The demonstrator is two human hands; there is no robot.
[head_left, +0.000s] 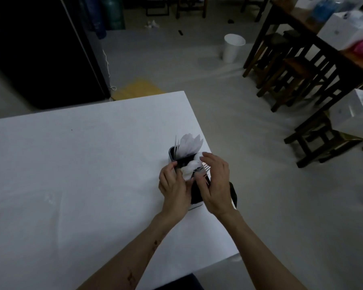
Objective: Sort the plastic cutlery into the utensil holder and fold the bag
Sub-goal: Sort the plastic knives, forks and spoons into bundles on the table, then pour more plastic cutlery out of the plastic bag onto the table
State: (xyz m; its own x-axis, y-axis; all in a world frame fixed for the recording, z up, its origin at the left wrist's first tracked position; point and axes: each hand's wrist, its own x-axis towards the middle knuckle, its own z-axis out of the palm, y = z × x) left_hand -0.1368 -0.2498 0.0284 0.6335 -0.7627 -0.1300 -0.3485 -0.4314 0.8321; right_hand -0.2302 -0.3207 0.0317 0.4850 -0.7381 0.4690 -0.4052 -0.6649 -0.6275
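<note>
A black utensil holder (196, 195) stands near the right edge of the white table (92, 164). White spoons (190, 145) fan out of its far compartment, and more white cutlery (188, 169) fills the middle one. My left hand (172, 186) grips the holder's left rim, thumb on the divider. My right hand (217, 183) curves over a bunch of clear forks (202, 171) at the near compartment, with the thumb and fingers around them. A faint clear bag (50, 198) seems to lie flat on the table at the left.
The table's right edge runs just beside the holder. On the floor beyond stand a white bin (233, 48) and dark wooden stools (285, 80). A dark table with white boxes (342, 30) is at the far right, and a black cabinet (40, 49) at the far left.
</note>
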